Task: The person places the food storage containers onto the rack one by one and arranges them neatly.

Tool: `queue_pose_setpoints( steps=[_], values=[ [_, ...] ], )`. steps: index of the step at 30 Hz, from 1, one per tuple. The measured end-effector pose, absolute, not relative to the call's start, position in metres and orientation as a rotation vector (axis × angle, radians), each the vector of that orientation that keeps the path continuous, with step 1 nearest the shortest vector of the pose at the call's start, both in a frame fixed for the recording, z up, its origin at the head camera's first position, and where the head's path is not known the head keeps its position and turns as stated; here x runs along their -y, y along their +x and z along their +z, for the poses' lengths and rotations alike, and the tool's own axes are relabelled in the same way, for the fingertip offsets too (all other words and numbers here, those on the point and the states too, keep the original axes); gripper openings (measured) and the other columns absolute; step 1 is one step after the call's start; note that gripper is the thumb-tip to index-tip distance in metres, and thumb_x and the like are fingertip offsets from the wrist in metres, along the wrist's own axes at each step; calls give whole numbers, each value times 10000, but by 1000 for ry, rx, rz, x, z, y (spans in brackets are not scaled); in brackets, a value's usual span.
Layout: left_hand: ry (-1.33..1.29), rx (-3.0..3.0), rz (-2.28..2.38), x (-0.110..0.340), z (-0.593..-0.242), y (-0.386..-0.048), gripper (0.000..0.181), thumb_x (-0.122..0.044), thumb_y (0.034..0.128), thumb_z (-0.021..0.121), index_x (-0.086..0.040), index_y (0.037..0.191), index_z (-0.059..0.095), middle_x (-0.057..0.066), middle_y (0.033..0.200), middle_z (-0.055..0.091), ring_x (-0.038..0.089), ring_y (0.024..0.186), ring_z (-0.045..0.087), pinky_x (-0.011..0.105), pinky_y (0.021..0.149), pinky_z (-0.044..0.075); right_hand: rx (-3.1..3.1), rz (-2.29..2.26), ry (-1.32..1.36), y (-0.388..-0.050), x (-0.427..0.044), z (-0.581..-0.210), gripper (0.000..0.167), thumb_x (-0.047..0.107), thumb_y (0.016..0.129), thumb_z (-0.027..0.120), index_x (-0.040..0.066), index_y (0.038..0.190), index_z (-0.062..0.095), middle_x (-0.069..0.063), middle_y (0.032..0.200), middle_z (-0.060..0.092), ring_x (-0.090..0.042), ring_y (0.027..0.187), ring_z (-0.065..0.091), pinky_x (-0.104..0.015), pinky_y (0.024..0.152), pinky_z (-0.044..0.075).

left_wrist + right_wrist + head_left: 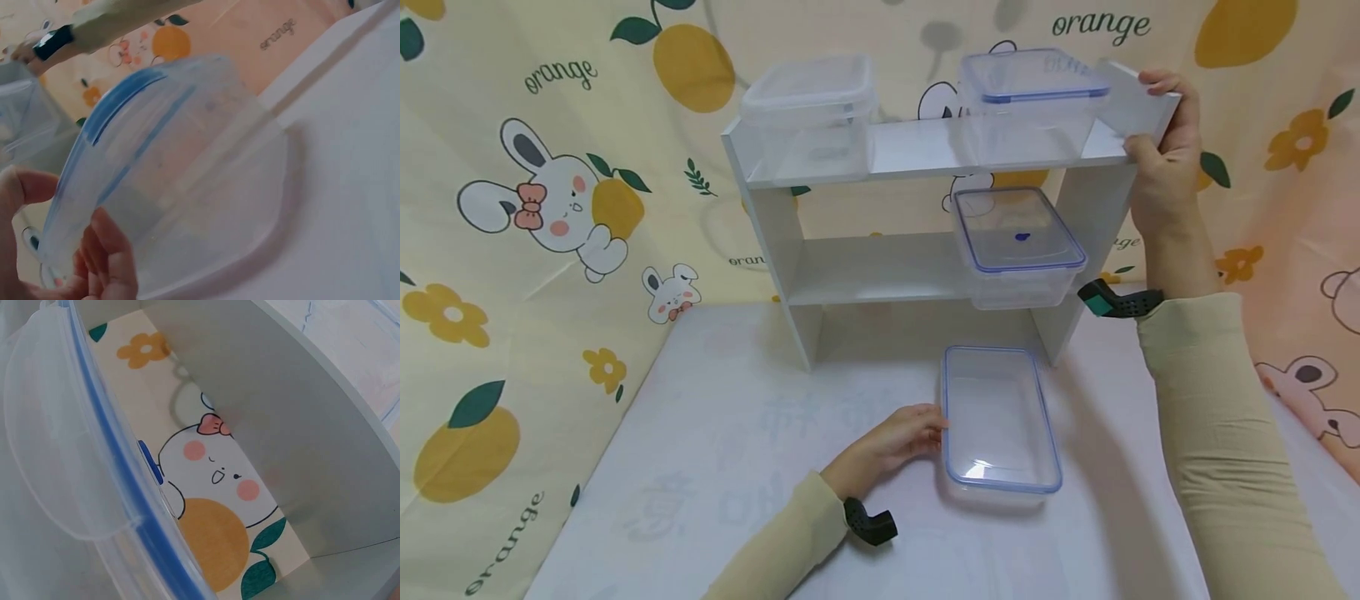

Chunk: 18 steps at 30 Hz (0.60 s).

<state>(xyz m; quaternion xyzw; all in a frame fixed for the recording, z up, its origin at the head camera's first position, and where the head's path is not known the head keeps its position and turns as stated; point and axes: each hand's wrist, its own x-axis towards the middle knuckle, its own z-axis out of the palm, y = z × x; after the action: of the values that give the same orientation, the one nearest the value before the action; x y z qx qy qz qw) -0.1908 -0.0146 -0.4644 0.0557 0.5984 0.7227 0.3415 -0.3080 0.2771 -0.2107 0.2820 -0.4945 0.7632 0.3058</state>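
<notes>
A clear plastic food container (1000, 417) with a blue-edged lid lies on the white table in front of a small white shelf (880, 267). My left hand (898, 437) is at its left side; in the left wrist view thumb and fingers (112, 250) pinch the container's edge near the lid. High on the right, my right hand (1168, 158) grips the top corner of the shelf's side panel, fingers behind and thumb in front. Another blue-rimmed container (1018, 246) sits on the middle board, its front end overhanging. The right wrist view shows its lid's blue rim (119, 459) close up.
On the top board stand a container with a whitish lid (808, 117) at left and one with a blue-edged lid (1033, 108) at right. A printed cloth (550, 333) with rabbits and oranges hangs behind. White cloth (737, 467) covers the table.
</notes>
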Motion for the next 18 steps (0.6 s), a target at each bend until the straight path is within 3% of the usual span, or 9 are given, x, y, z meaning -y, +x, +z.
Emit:
queue_pose_setpoints(
  steps=[7, 15, 18],
  values=[
    [130, -1587, 1857, 30, -464, -194, 365, -99, 918, 521, 130, 1201, 494, -55, 808, 598, 63, 743, 567, 189, 701, 509, 1304, 2069, 706, -307, -278, -209, 493, -257, 821, 247, 91, 1082, 478, -22, 1332, 445, -180, 1275, 363, -307, 1024, 379],
    [104, -1793, 1774, 29, -461, -193, 257, -214, 920, 631, 20, 1021, 598, -51, 798, 625, 58, 715, 591, 181, 671, 507, 1300, 2035, 725, -307, -277, -210, 477, -257, 832, 258, 87, 1085, 471, -32, 1329, 458, -202, 1278, 372, -329, 1029, 386],
    [96, -1792, 1779, 30, -460, -192, 264, -204, 914, 634, 31, 1031, 606, -49, 806, 625, 67, 719, 585, 187, 682, 507, 1285, 2008, 763, -309, -275, -211, 472, -265, 830, 262, 78, 1079, 469, -42, 1320, 468, -223, 1269, 381, -340, 1023, 395]
  ],
)
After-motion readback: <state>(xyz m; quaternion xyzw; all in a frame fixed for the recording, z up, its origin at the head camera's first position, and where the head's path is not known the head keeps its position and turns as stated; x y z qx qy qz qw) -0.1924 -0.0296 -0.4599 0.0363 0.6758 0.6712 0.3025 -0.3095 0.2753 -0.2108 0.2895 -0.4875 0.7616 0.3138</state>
